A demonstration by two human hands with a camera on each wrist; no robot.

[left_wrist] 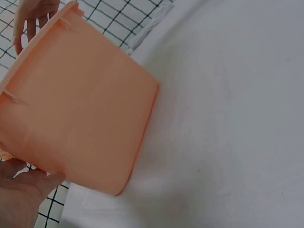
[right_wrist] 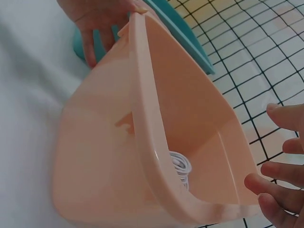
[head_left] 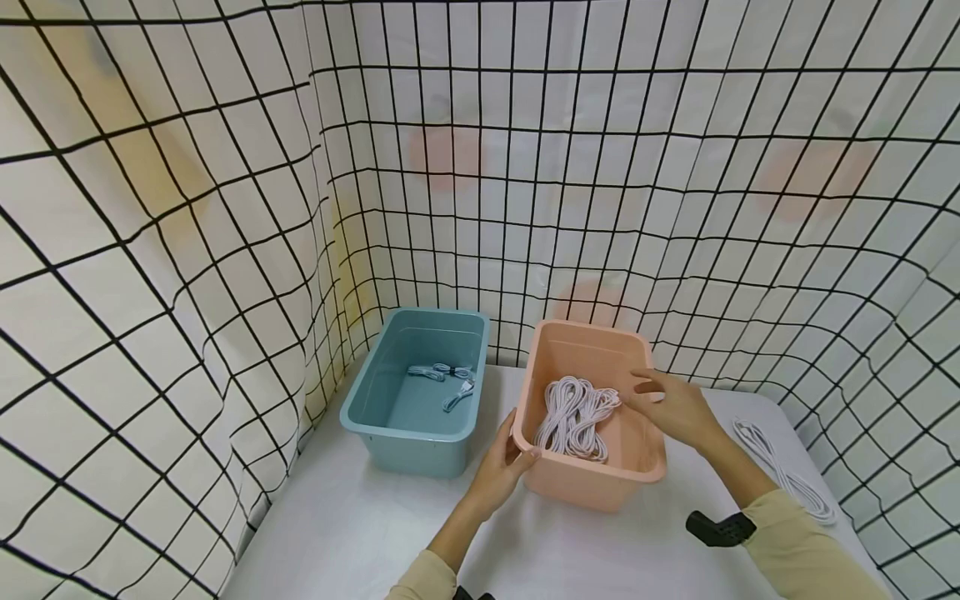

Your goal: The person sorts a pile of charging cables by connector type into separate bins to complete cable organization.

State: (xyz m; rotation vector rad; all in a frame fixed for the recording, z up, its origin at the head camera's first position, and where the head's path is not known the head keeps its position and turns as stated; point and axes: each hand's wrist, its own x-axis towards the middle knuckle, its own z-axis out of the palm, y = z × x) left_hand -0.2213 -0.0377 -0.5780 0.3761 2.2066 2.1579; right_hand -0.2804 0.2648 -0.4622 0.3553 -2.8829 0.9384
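A peach plastic bin (head_left: 577, 485) stands on the white table, with bundles of white cable (head_left: 572, 417) inside, toward its left. My left hand (head_left: 496, 473) holds the bin's near left corner, thumb over the rim and fingers along the outer wall. Over the right side of the bin is my right hand (head_left: 675, 407), its fingers spread and loosely bent with nothing in them. In the right wrist view, those fingers (right_wrist: 280, 173) appear beside the rim; contact with it cannot be told.
A blue bin (head_left: 416, 454) to the left holds several small light-blue cable bundles (head_left: 450, 372). On the table at the right lies a long white cable bundle (head_left: 783, 475). Black netting (head_left: 513, 179) over white sheeting surrounds the table's back and sides.
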